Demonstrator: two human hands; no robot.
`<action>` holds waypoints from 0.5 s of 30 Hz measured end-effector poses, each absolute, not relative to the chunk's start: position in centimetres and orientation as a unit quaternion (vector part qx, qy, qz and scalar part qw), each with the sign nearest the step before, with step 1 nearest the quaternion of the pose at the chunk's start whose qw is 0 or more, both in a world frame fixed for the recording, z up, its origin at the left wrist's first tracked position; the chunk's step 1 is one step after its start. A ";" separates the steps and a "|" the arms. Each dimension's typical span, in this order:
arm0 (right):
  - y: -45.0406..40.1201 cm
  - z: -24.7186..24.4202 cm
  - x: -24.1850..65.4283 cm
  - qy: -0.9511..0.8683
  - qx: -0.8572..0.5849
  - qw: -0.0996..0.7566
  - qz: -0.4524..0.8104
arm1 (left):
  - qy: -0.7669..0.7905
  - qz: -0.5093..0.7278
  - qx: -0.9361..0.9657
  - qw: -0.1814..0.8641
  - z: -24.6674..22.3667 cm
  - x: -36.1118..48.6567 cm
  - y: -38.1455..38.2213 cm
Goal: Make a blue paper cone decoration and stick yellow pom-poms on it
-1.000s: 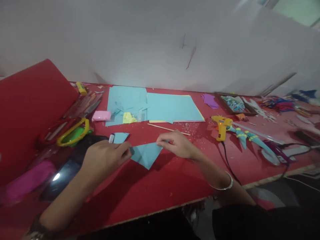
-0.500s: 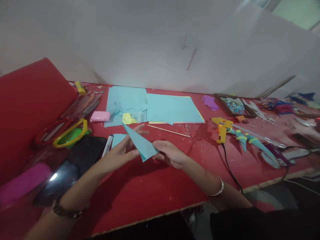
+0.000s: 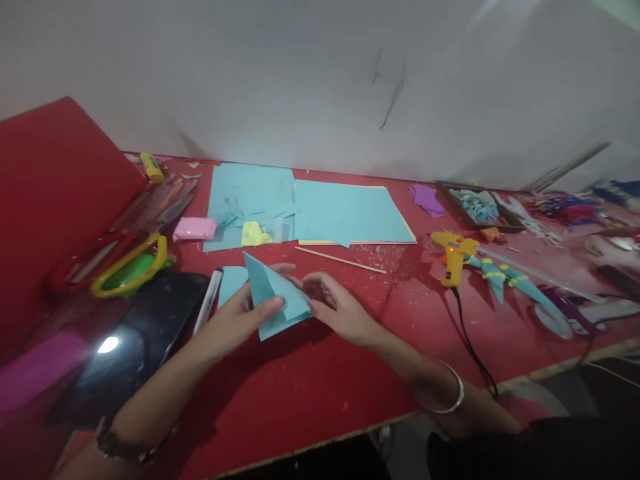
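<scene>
Between my hands, above the red table, is a folded piece of light blue paper (image 3: 267,283) with a pointed upper corner. My left hand (image 3: 250,310) pinches it, thumb on the near face and fingers behind. At the paper's right corner is my right hand (image 3: 340,307), its thumb and fingers closed on the edge. Another blue paper piece (image 3: 231,280) lies partly behind my left hand, with a marker (image 3: 208,301) beside it. Farther back lie large light blue sheets (image 3: 350,210) and a thin wooden stick (image 3: 340,259).
On the right, a yellow glue gun (image 3: 453,257) stands with its black cord running to the front edge. A dark glossy tablet-like slab (image 3: 135,347), yellow-handled scissors (image 3: 130,270) and a pink packet (image 3: 195,229) lie left. A tray of scraps (image 3: 477,207) sits at the back right.
The folded paper has turned, so its broad folded face now shows toward me. My left thumb has moved onto its front. The view has shifted slightly.
</scene>
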State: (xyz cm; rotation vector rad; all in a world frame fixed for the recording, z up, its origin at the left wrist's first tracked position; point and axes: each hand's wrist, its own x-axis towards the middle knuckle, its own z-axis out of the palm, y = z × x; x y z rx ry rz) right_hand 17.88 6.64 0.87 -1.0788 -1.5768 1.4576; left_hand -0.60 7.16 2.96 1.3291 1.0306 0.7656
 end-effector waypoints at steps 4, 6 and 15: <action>6.0 1.7 18.1 -0.722 -0.409 0.343 0.440 | 0.465 0.319 0.568 0.599 2.5 -0.5 7.1; 5.9 1.7 18.1 -0.733 -0.416 0.345 0.413 | 0.465 0.301 0.575 0.602 2.3 -0.3 6.9; 6.7 1.3 18.6 -0.547 -0.489 0.408 0.543 | 0.419 0.191 0.626 0.629 1.8 -0.5 6.5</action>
